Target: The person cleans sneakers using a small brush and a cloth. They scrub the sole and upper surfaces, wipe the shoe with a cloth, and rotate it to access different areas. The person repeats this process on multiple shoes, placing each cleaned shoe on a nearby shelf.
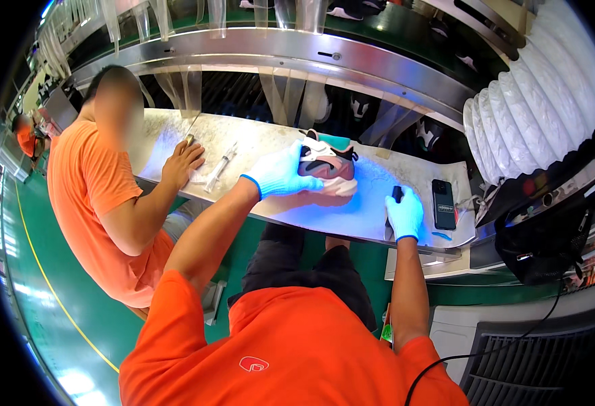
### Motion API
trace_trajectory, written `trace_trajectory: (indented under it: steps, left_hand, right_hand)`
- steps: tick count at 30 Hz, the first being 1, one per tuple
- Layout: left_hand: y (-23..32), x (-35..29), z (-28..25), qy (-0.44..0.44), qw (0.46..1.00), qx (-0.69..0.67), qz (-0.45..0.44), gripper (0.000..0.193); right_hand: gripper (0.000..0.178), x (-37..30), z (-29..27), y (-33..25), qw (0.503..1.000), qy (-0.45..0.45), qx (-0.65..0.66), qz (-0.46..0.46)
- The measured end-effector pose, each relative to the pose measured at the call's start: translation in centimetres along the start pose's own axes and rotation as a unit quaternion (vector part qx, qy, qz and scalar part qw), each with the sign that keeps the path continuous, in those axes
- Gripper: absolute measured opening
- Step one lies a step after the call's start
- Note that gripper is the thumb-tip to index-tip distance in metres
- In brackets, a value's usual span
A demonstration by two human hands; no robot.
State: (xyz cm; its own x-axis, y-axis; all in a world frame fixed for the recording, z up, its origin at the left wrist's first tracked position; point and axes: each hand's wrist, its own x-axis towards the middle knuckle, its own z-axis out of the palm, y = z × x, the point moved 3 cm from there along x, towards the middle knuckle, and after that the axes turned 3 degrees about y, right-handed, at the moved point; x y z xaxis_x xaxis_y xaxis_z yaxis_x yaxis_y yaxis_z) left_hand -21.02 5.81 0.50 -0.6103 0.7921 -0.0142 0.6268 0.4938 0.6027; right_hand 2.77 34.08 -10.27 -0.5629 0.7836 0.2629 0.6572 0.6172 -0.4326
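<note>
A sneaker (328, 164) in pink, black, white and teal with a thick pale sole is on the worktable, gripped at its near left side by my left hand (280, 172) in a pale glove. Further right, my gloved right hand (405, 215) is closed around a tool with a dark handle (397, 193). The handle's end sticks up past my thumb; the rest is mostly covered, so its kind cannot be told. Bluish light falls on the tabletop between my hands. A black phone (443, 204) lies just right of my right hand.
At my left a co-worker in an orange shirt (98, 203) rests a hand on the table (243, 149). A white tube-like item (221, 166) lies between us. Behind runs a metal conveyor frame (277, 57) with hanging clear strips. A white ribbed duct (541, 101) and black bag (544, 247) are at right.
</note>
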Motion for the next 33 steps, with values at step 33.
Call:
trace_trajectory:
  steps: [33]
  left_hand:
    - [-1.0, 2.6, -0.7, -0.007, 0.996, 0.045, -0.078, 0.092]
  right_hand:
    - [0.031, -1.7, 2.7, -7.4, 0.917, -0.21, 0.328, -0.087]
